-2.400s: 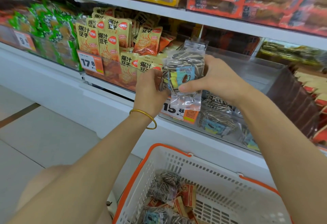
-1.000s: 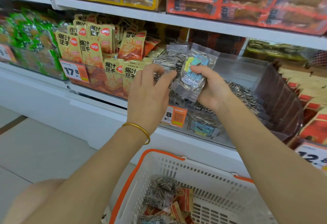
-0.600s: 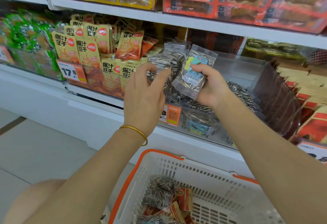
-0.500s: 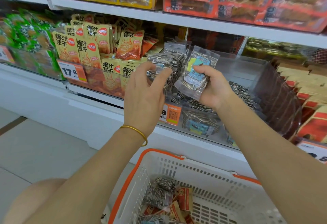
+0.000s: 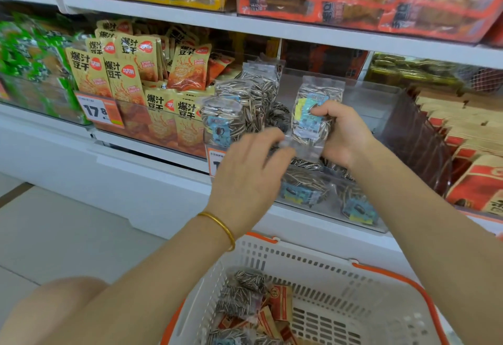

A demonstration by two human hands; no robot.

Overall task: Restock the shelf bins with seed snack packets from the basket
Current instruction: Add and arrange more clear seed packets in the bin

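My right hand (image 5: pixel 344 133) is closed on a clear sunflower seed packet (image 5: pixel 315 105) with a blue and yellow label, held upright over the clear shelf bin (image 5: pixel 326 210). My left hand (image 5: pixel 249 174) is blurred; its fingertips reach the packet's lower left corner, and I cannot tell if they pinch it. Several seed packets (image 5: pixel 245 99) stand upright at the bin's left end, and others lie flat on its floor. Below, the white basket (image 5: pixel 381 272) with an orange rim holds more seed packets (image 5: pixel 245 290) and red-brown packets.
A bin of yellow snack pouches (image 5: pixel 122 72) adjoins on the left, green packets (image 5: pixel 27 53) farther left. Brown and red packets (image 5: pixel 462 140) fill the bin on the right. An upper shelf (image 5: pixel 299 31) overhangs the bins. My knee (image 5: pixel 54 304) is at lower left.
My left hand has let go of the upright packets at the bin's left end and dropped down and right toward the packet in my right hand. That packet has shifted right.
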